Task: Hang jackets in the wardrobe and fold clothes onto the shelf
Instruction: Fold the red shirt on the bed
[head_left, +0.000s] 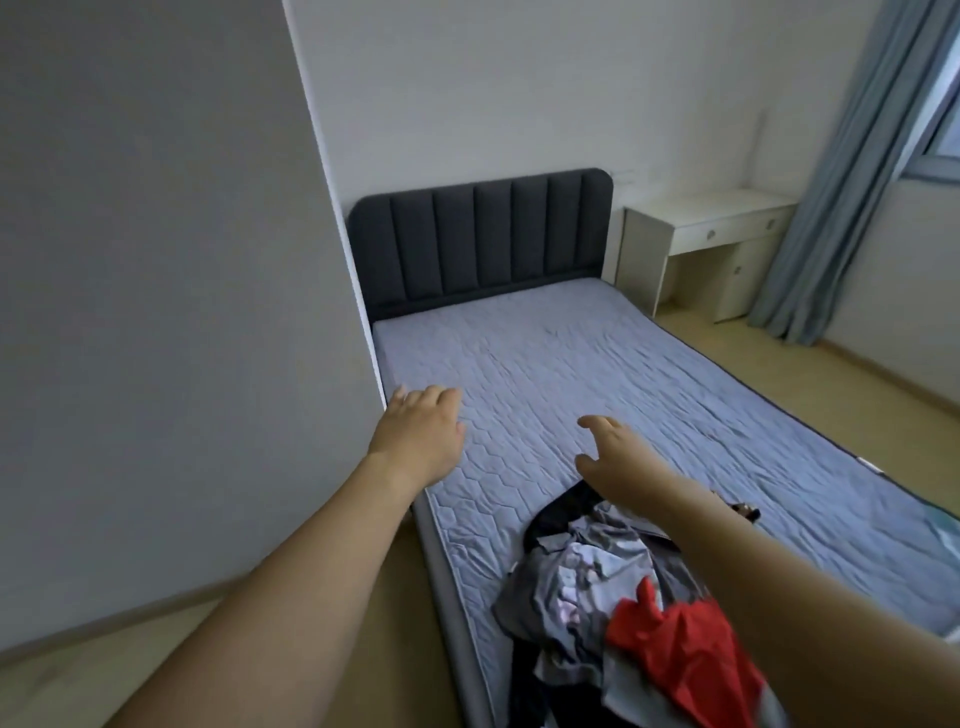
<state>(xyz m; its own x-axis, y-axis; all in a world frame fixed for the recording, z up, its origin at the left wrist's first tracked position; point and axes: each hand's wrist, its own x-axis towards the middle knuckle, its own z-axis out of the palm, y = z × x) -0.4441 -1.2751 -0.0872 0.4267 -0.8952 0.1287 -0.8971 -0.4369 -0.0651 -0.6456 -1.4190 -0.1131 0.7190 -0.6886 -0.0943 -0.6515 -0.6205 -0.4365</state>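
A heap of clothes (597, 582) lies on the near end of the bed (597, 364), with grey and black garments and a red piece (680, 644) on top at the right. My left hand (421, 431) is stretched out over the bed's left edge, fingers apart and empty. My right hand (618, 457) reaches over the far end of the heap, fingers spread, holding nothing. The wardrobe's shelf and rail are out of view.
A tall pale panel (182, 260) fills the left, close against the bed. A dark padded headboard (483, 239) stands at the far end. A white desk (706, 244) and blue curtain (852, 171) are at the back right. Wooden floor (857, 384) runs along the bed's right side.
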